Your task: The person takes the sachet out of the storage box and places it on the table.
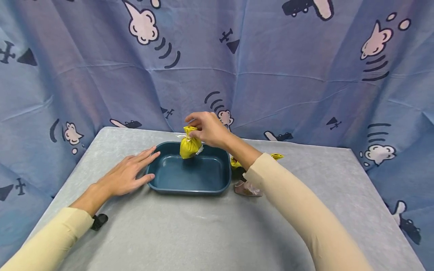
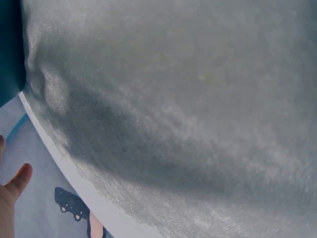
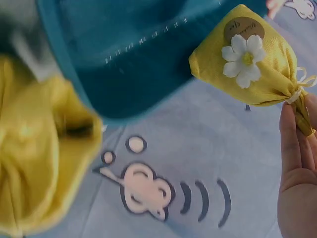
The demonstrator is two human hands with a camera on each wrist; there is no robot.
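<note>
A small yellow drawstring pouch [image 1: 190,147] hangs over the far side of a dark teal plastic basin [image 1: 190,192]. My right hand [image 1: 209,130] pinches the pouch by its gathered neck. In the right wrist view the pouch [image 3: 242,59] shows a white fabric flower and a round brown label, and its neck lies between the thumb and fingers of my right hand [image 3: 302,168]. My left hand [image 1: 127,173] rests at the basin's left rim with its fingers spread. Only some fingers of the left hand [image 2: 12,193] show in the left wrist view.
Right of the basin, partly hidden by my right arm, lie another yellow pouch [image 1: 235,163] and a pinkish-brown pouch [image 1: 246,189], with something dark between them. A grey cloth covers the table [image 1: 190,233]. A blue patterned curtain [image 1: 196,56] hangs behind it.
</note>
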